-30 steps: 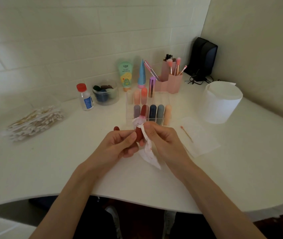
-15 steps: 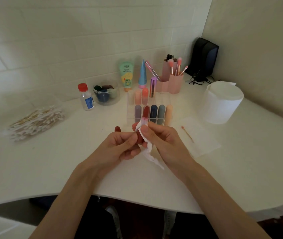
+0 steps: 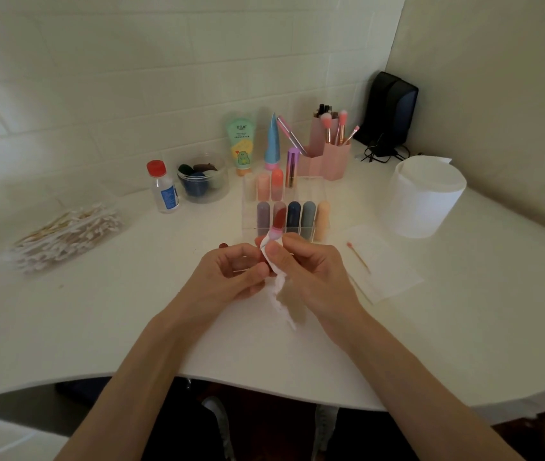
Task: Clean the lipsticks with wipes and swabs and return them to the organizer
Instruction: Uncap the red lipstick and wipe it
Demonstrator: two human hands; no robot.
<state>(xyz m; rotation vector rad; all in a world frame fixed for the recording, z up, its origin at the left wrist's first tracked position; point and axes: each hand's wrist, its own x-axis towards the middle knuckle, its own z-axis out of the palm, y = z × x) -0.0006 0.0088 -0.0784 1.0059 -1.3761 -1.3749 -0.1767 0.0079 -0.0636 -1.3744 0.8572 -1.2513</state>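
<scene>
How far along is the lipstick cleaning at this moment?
Done, apparently: several lipsticks stand in the organizer, and a used swab lies on a sheet. In hand: the left hand holds a red lipstick while the right hand pinches a wipe around its tip. Left: finish wiping, then return it to the organizer.

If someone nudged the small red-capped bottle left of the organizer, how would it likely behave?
The red-capped bottle stands upright, tall and narrow, so a push near the cap would probably tip it. It looks like clear plastic, so likely light. On its side, its round body would probably roll on the smooth table.
</scene>
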